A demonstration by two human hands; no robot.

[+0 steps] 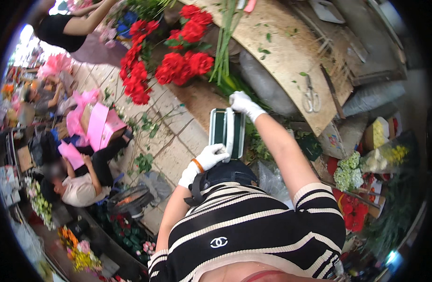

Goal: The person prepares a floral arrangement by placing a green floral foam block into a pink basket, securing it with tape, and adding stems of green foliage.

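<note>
A dark green rectangular box (218, 136) with white edges stands just in front of my body. Along its middle runs a white strip (230, 129), which looks like a handle. My left hand (209, 157), in a white glove with an orange band at the wrist, curls its fingers at the strip's near end. At the far end, my gloved right hand (246, 104) is closed, its fingertips against the top of the box. Its fingertips are partly hidden. Beyond my right hand are long green stems (223, 51) and red roses (183, 68).
A wooden table (277, 56) curves along the right, with scissors (311, 96) and leaf scraps on it. Below left, a fan (130, 199) stands on the tiled floor (162, 150). A seated person (82, 188) handles pink paper; another person (63, 33) works at the upper left.
</note>
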